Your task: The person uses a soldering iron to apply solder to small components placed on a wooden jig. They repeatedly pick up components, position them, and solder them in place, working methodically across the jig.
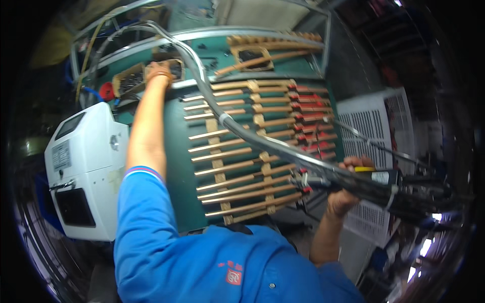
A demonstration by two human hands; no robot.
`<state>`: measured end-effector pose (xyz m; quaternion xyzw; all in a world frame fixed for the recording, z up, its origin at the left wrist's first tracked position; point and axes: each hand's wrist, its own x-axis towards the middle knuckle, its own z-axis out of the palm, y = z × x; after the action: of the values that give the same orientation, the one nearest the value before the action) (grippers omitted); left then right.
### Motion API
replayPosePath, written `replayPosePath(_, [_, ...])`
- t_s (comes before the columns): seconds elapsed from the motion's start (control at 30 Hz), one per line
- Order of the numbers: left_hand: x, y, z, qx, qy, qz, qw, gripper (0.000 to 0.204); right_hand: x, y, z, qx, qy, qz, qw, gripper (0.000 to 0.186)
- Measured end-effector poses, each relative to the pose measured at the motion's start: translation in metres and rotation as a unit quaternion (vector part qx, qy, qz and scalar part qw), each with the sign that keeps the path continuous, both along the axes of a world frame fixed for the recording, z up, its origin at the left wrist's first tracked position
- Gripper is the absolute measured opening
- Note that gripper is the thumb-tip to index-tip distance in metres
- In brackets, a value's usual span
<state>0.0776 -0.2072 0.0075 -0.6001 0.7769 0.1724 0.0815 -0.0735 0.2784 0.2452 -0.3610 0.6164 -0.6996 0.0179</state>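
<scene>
My left hand [159,72] reaches to the far left of the bench, over a small box [177,69] of dark parts. Its fingertips are hidden, so whether it grips a part cannot be told. On the right, my right hand [344,198] is wrapped round a black hand-held tool [381,177] with a yellow strip. The tool's front end [308,180] is beside the near right end of a row of copper bars [242,166]. These long bars lie side by side across notched wooden strips [258,119]. Red and black pieces [313,131] sit at their right ends.
A thick grey cable bundle [237,130] arches over the bars. On the left stands a white machine [88,171]. At the back are another box of dark parts [129,81], a wooden tray [252,59], a loose bar [268,61] and a red roll [106,91]. Printed sheets [366,126] lie right.
</scene>
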Motion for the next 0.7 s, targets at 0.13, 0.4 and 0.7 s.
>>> replayPosePath(0.13, [-0.006,0.001,-0.003,-0.056,0.024,-0.102,0.993,0.035,-0.001,-0.002,0.004,0.037,0.006,-0.084,0.996,0.039])
replayPosePath(0.4, [0.006,-0.015,-0.024,-0.079,0.275,0.032,0.958,0.024,0.002,0.003,-0.006,-0.014,0.036,-0.037,0.999,0.044])
replayPosePath(0.7, [0.061,-0.006,-0.032,0.261,0.816,0.327,0.399,0.02,0.014,-0.004,-0.001,0.021,-0.018,-0.07,0.997,0.023])
